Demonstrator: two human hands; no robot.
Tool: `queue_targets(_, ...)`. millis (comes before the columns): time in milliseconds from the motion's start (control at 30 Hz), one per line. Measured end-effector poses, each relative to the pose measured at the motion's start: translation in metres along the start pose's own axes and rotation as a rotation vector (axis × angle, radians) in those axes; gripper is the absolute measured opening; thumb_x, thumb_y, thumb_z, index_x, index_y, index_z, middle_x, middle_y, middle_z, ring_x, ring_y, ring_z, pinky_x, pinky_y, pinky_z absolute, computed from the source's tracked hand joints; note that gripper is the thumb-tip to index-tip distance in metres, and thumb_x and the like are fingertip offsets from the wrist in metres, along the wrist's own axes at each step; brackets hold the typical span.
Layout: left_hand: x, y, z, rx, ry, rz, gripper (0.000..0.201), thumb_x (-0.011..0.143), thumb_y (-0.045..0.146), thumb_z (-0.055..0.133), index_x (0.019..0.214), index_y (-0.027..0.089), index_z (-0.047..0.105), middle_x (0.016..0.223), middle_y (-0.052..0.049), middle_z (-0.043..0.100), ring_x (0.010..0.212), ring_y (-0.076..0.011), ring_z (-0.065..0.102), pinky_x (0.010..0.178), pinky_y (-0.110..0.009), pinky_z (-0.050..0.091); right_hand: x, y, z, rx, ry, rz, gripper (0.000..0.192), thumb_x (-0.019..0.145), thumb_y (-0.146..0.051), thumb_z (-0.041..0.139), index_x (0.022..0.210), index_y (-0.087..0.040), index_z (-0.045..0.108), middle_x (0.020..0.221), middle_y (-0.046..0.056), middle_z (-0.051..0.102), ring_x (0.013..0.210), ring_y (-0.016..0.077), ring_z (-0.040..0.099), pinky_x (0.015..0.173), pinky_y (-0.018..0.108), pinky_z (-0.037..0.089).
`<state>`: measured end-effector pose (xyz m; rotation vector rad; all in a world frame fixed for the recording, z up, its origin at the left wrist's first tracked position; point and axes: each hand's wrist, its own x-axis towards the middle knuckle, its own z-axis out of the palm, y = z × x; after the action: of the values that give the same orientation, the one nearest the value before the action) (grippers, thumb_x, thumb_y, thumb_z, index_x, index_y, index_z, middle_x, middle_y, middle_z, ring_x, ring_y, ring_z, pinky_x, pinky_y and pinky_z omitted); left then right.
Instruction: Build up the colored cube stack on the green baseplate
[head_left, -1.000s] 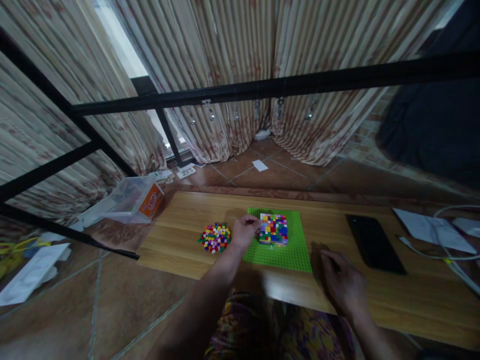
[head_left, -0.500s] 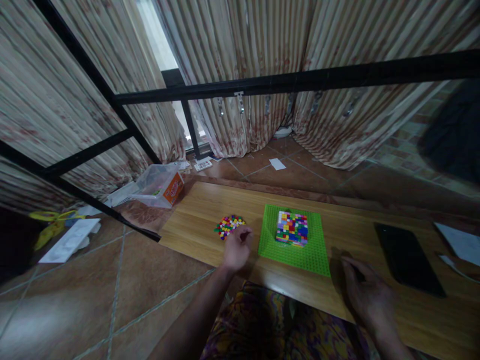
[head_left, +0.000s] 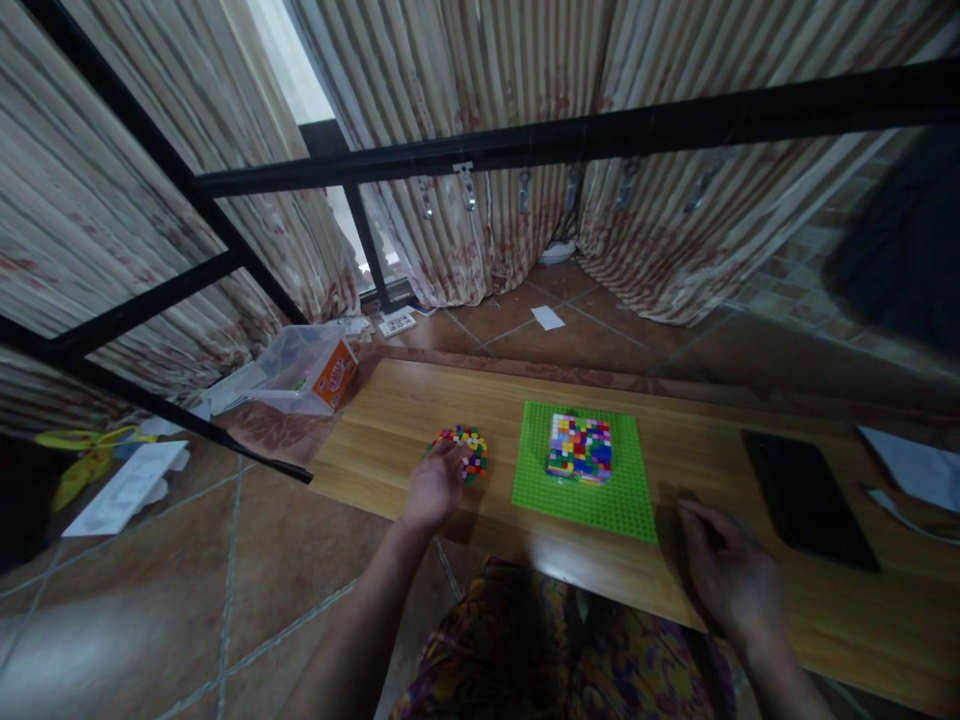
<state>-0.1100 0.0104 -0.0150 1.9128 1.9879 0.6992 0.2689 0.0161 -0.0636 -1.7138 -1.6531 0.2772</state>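
Observation:
My left hand (head_left: 437, 487) reaches over a loose pile of small coloured bricks (head_left: 474, 464), its fingers stretched out onto the near left part of the pile and hiding some of it. No brick can be made out between the fingers. To the right lies a green baseplate (head_left: 634, 500) bearing a low block built of many-coloured bricks (head_left: 580, 447). My right hand (head_left: 739, 580) rests on the table to the right of the baseplate, apart from it, with fingers loosely curled in and nothing visible in them.
The wooden table (head_left: 390, 400) also carries a black tablet-like slab (head_left: 810, 500), a white sheet (head_left: 911, 465) and a white cable (head_left: 904, 510). Beyond its left end stands a clear plastic box (head_left: 296, 385) with an orange label. A black metal frame bar (head_left: 525, 145) crosses in front of the curtains.
My left hand has moved left, from the pile's near right side onto the pile, and its fingers have straightened. My right hand stays in place. The view has shifted slightly.

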Motion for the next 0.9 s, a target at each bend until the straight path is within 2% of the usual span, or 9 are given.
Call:
queue_targets(233,0.003,-0.001,-0.003,0.072,-0.040,0.047,0.023,0.089,0.020,0.048,0.096,0.024,0.070,0.103,-0.008,0.067,0.090,-0.0214,0.063,0.079,-0.031,0.047,0.001,-0.004,-0.001,0.005,0.004,-0.015,0.044,0.091,-0.054,0.043,0.097,-0.020,0.069,0.102,0.011,0.071,0.092,0.0285,0.067,0.081,0.041,0.051)
queue_targets(433,0.007,0.008,-0.001,-0.027,0.000,0.041,0.020,0.090,0.022,0.046,0.089,0.023,0.066,0.091,-0.006,0.068,0.081,-0.0187,0.062,0.075,-0.030,0.045,0.002,-0.008,-0.001,0.017,0.029,-0.017,0.042,0.092,-0.053,0.043,0.094,-0.020,0.070,0.100,0.010,0.071,0.089,0.0253,0.067,0.080,0.037,0.051)
queue_targets(533,0.010,0.026,0.002,-0.140,-0.002,0.051,0.017,0.089,0.023,0.048,0.084,0.022,0.065,0.085,-0.005,0.067,0.079,-0.0182,0.061,0.073,-0.029,0.044,0.002,-0.007,0.001,0.019,0.024,-0.013,0.041,0.092,-0.052,0.043,0.095,-0.020,0.070,0.099,0.010,0.071,0.090,0.0242,0.068,0.080,0.035,0.051)
queue_targets(700,0.018,0.067,0.011,-0.370,-0.013,0.106,0.015,0.087,0.026,0.054,0.087,0.023,0.069,0.085,-0.004,0.068,0.078,-0.0177,0.061,0.073,-0.028,0.044,0.003,-0.005,0.002,0.043,0.032,-0.032,0.040,0.092,-0.050,0.044,0.096,-0.020,0.069,0.100,0.010,0.071,0.092,0.0238,0.068,0.082,0.035,0.051)
queue_targets(900,0.040,0.108,0.025,-0.486,-0.068,0.161,0.016,0.084,0.022,0.060,0.091,0.026,0.073,0.092,-0.004,0.070,0.084,-0.0193,0.062,0.078,-0.030,0.044,0.004,-0.007,0.000,0.063,0.018,-0.023,0.039,0.093,-0.050,0.045,0.097,-0.020,0.069,0.099,0.010,0.071,0.090,0.0233,0.068,0.080,0.035,0.052)
